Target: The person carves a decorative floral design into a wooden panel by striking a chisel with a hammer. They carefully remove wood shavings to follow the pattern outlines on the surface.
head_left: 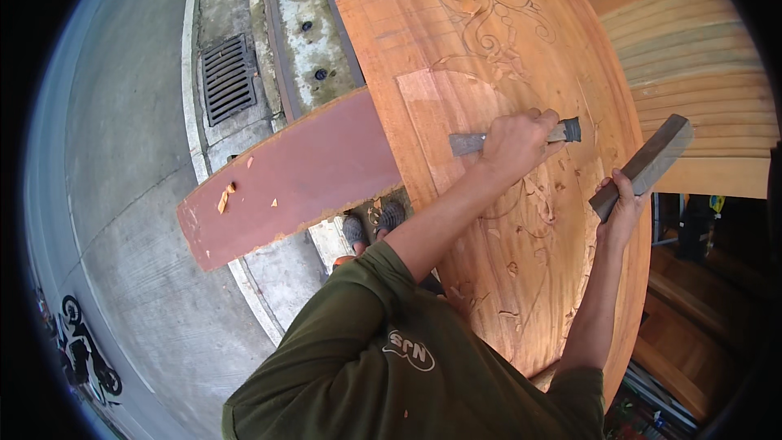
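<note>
On one carved panel [505, 73], left hand [515, 143] grips one chisel [468, 143], right hand [623, 205] one mallet [648, 163].

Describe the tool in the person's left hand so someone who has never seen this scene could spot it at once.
Start at the big orange-brown carved wooden panel. Near its middle, the left hand grips a chisel lying crosswise, grey blade pointing left. Unlike the thick dark wooden block raised in the right hand, it is slim and metal-bladed.

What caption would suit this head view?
Left hand holds a chisel on a carved wooden panel; right hand grips a wooden block.
</note>
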Motion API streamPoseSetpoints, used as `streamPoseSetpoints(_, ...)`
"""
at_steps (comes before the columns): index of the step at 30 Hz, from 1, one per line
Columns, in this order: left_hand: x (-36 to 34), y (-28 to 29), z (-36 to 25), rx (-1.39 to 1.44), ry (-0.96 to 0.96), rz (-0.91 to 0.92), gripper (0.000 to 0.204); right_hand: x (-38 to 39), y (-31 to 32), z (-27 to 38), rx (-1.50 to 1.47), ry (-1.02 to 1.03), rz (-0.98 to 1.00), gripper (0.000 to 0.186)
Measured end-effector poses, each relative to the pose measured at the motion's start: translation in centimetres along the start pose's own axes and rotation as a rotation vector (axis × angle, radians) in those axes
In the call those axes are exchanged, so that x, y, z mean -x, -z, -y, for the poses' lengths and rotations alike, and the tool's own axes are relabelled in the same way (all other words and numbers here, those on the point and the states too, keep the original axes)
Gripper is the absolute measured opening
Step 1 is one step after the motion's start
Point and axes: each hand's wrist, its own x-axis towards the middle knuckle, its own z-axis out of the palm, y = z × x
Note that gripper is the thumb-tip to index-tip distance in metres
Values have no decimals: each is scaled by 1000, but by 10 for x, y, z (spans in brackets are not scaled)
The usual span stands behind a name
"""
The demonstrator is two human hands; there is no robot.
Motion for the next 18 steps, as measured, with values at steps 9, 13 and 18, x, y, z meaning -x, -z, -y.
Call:
streamPoseSetpoints(9, 2, 3, 2, -3, 5, 18, 34, 0, 25, -15, 245, 88, 167, 83)
streamPoseSetpoints(13, 1, 0, -1, 19, 15, 40, 35, 4, 2, -15, -14, -132, 32, 93)
streamPoseSetpoints(18, 4, 5, 3, -10, 0, 64, 37, 11, 23, -22, 395, 132, 343, 91)
